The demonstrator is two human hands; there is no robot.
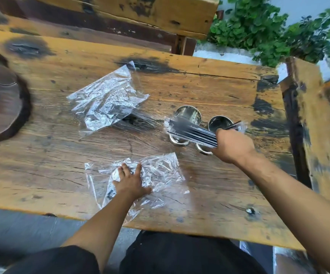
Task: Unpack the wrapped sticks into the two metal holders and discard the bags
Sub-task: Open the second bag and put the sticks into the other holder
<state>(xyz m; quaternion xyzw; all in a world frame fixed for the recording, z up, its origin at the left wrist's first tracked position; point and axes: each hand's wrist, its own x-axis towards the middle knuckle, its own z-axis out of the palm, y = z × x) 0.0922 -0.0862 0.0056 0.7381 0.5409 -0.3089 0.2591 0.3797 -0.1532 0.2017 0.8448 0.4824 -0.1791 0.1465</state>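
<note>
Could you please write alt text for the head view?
The right hand holds a bundle of dark wrapped sticks over two metal holders, while the left hand presses a clear bag on the wooden table. Another bag lies farther back.

- The table [209,89] was rough, cracked wood, matt amber with black scorched patches.
- The two holders [187,115] just beyond the right hand [232,145] were shiny, mirror-like metal.
- The sticks [193,133] in that grip looked dark and smooth, sheathed in clear glossy plastic.
- The bag [160,173] under the left hand [131,180] was thin, crinkled, transparent film.
</note>
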